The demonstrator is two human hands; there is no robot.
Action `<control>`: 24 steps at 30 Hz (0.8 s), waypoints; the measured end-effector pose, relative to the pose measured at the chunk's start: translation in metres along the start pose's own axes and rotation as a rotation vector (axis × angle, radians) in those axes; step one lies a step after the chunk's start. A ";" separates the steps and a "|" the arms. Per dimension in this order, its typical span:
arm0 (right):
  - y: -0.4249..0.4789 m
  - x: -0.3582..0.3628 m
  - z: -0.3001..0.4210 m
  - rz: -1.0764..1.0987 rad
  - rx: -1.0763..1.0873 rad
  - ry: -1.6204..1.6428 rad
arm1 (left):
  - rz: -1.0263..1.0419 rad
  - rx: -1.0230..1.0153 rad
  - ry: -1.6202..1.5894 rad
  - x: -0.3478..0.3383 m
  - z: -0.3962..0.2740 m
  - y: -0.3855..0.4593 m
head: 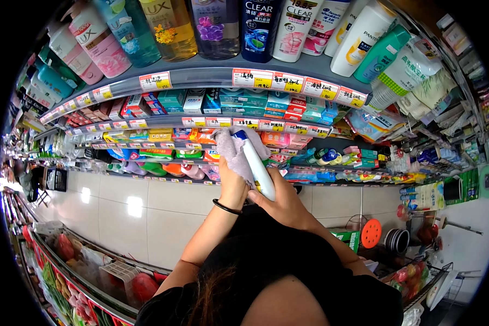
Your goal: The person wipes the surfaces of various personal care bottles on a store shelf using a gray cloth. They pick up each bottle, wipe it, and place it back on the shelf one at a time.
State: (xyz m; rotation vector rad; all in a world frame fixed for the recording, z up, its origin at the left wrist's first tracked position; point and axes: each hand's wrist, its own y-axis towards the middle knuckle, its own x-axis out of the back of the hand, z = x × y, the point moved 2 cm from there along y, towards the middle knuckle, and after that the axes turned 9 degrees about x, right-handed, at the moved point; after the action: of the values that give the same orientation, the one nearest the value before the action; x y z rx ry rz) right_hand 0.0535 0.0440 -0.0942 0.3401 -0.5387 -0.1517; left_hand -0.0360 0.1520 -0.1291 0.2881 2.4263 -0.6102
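Both my hands are in front of my body, around a white bottle [257,165] with a blue cap. My left hand [233,183], with a black band on its wrist, holds a greyish-lilac cloth [232,153] against the bottle's cap end and side. My right hand [283,199] grips the bottle's lower end, thumb and fingers on either side of it. The bottle is tilted, its cap end towards the shelves. Above the hands, shampoo and body wash bottles stand on the top shelf, among them a dark blue Clear bottle [258,30] and a white Pantene bottle [362,36].
Below the top shelf's edge [203,70] are shelves with toothpaste boxes [244,100], soap packs and detergent bottles. Packs of disposable cups [411,81] are at the right. Tiled floor [167,212] lies behind. A produce stand [85,277] is at the lower left, and a wire basket [428,285] at the lower right.
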 end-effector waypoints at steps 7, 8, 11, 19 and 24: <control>-0.013 0.020 0.013 0.002 -0.429 0.544 | 0.020 0.094 -0.169 0.010 0.002 0.012; -0.014 0.029 0.014 -0.006 -0.480 0.625 | 0.202 0.184 -0.263 0.012 0.000 0.022; -0.010 0.042 0.016 -0.218 -0.495 0.670 | 0.175 0.249 -0.447 -0.006 -0.017 0.035; 0.019 0.094 -0.041 -0.485 -0.342 0.918 | 0.385 0.240 -0.620 0.021 -0.023 0.040; 0.066 0.118 -0.073 -0.358 -0.225 0.904 | 0.312 0.311 -0.615 0.015 -0.025 0.032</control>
State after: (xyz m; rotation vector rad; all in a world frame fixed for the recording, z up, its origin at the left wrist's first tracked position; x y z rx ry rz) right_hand 0.1954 0.0990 -0.0737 0.2482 0.4373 -0.3747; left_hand -0.0496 0.1926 -0.1325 0.5102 1.6566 -0.7940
